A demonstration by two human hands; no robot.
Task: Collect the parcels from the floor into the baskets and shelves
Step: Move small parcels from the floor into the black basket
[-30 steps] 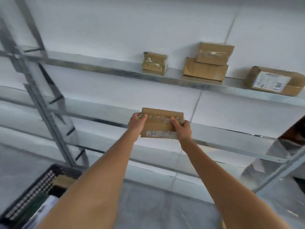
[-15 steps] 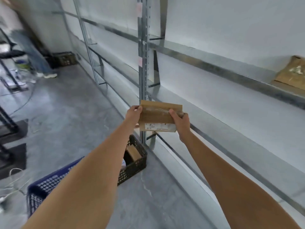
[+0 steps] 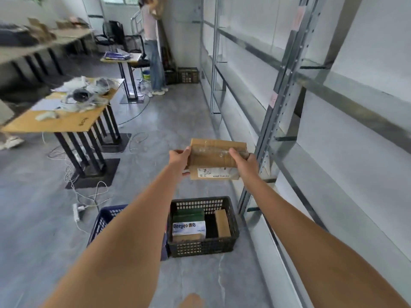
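Observation:
A taped cardboard parcel [image 3: 214, 160] with a white label on its near face is held out in front of me at arm's length. My left hand [image 3: 179, 158] grips its left end and my right hand [image 3: 245, 163] grips its right end. Below it on the floor stands a black basket [image 3: 201, 246] holding a white and green box, a dark green box and a small brown parcel. A blue basket [image 3: 103, 220] sits beside it on the left, mostly hidden by my left arm. Metal shelves [image 3: 315, 85] run along the right wall.
A wooden table [image 3: 66, 121] with cables and gear stands to the left, with loose wires and a power strip [image 3: 76, 212] on the floor. A person [image 3: 152, 43] stands at the far end near another black crate [image 3: 188, 74]. A shelf upright [image 3: 273, 116] rises just right of the parcel.
My view has swung left and down, from the shelf with parcels to the aisle and the baskets on the floor. Both hands keep the same hold on the parcel.

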